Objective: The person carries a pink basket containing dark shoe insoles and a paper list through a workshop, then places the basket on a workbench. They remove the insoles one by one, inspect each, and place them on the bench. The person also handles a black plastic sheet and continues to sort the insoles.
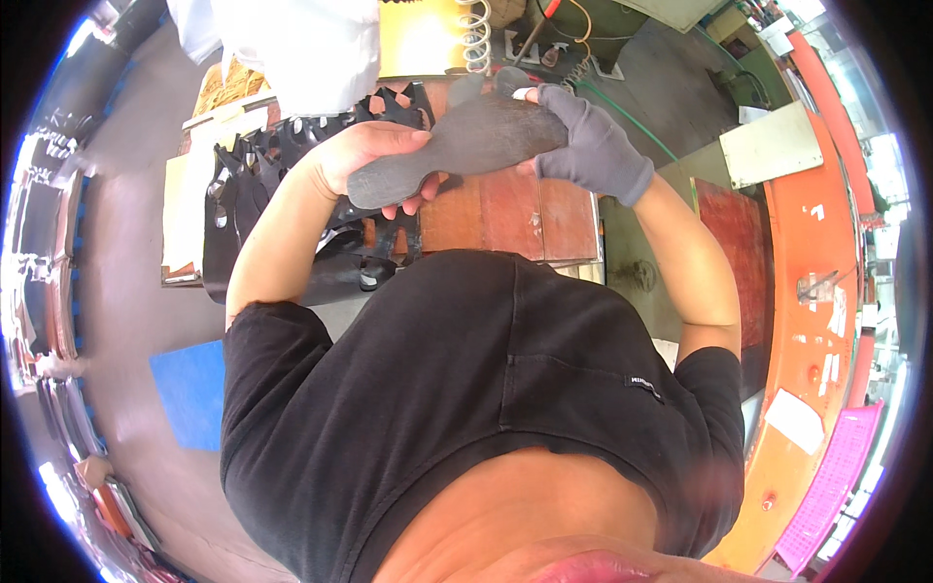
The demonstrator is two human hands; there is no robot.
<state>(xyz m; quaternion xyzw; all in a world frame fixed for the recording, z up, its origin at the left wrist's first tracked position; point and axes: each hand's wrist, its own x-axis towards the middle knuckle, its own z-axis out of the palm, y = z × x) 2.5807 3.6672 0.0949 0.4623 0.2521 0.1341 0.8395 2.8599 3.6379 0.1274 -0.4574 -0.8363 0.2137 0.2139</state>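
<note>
Over the wooden table, both my hands hold a dark grey shoe sole (496,136), tilted with its narrower end towards my left. My bare left hand (364,155) grips that end, the thumb along its upper side and the fingertips showing beneath. On the wider end is my right hand (593,146) in a grey fingerless-tip glove, its thumb and fingers around the edges. A second dark rounded shape (510,80) shows just behind the sole; whether it is joined to it I cannot tell. Black strappy shoe uppers (258,175) lie left of my left hand.
The reddish-brown tabletop (501,216) lies below the sole. White fabric (282,44) hangs at the far left, beside a brightly lit yellow panel (420,39). A coiled hose (476,39) hangs at the back. An orange bench (802,282) with a pink basket (831,486) runs along the right.
</note>
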